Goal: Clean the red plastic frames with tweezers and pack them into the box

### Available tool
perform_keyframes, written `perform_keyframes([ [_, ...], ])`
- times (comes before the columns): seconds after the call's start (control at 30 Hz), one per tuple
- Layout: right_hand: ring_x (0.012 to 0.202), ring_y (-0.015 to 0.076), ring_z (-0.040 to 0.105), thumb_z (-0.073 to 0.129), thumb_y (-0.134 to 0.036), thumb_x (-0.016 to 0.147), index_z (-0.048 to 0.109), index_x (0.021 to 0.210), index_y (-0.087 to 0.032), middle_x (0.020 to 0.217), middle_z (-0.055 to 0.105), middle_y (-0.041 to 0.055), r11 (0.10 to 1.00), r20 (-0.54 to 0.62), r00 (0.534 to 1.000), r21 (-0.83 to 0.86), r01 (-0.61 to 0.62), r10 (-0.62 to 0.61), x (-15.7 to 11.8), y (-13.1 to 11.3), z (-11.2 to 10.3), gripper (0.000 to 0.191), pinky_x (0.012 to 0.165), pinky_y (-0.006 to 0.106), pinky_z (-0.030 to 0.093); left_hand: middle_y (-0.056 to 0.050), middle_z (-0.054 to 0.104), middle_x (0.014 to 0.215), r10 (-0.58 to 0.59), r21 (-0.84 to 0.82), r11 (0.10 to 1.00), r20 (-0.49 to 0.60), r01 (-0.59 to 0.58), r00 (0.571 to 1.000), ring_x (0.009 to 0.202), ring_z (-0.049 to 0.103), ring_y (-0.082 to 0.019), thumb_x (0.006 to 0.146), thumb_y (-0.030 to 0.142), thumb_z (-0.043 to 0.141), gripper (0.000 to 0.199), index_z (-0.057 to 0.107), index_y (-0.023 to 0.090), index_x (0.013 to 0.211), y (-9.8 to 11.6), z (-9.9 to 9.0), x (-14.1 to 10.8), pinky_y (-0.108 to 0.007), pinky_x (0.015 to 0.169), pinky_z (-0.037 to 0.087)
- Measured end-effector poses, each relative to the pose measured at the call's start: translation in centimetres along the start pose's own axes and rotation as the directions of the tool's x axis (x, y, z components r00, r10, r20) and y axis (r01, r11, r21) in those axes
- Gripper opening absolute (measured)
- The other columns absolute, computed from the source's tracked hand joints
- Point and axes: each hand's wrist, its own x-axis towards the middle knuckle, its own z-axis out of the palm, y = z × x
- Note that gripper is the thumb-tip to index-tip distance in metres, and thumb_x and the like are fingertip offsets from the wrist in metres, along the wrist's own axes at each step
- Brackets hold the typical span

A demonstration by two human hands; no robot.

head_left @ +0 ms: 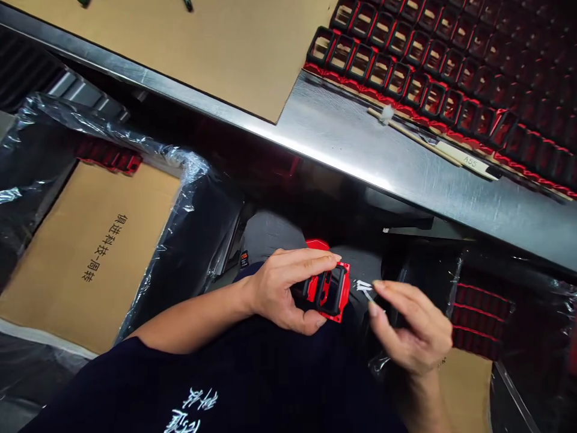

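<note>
My left hand (pixel 293 288) grips a red and black frame-shaped part (pixel 341 294) by its edges, with the thumb on the near side and the fingers on the far side. Dark rectangular openings show in the part, and its red rim faces right. Just to the right, my right hand (pixel 410 325) pinches a small thin white piece (pixel 364 286) between thumb and fingertips. That piece is apart from the frame-shaped part, and its exact kind is too small to tell. Both hands are above my lap, in front of the metal bench.
Rows of similar black and red frames (pixel 399 39) cover the right of the metal bench (pixel 342 138). A wooden stick with a white tuft (pixel 386 114) and a label marked A55 (pixel 469 161) lie there. Plastic-lined boxes with cardboard (pixel 90 252) stand left and right.
</note>
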Motion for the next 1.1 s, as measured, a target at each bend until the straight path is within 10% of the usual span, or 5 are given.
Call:
perform_keyframes([
  [1.1,0.077,0.0205,0.079,0.073,-0.009,0.083,0.077,0.098,-0.02,0.087,0.08,0.0069,0.987,0.11,0.986,0.12,0.111,-0.125,1.0,-2.8,1.4,0.019,0.074,0.031,0.07,-0.021,0.071,0.131,0.04,-0.013,0.999,0.053,-0.039,0.998,0.112,0.075,-0.031,0.073,0.036,0.081,0.086,0.048,0.011,0.149,-0.5,0.1,-0.8,-0.038,0.089,0.067],
])
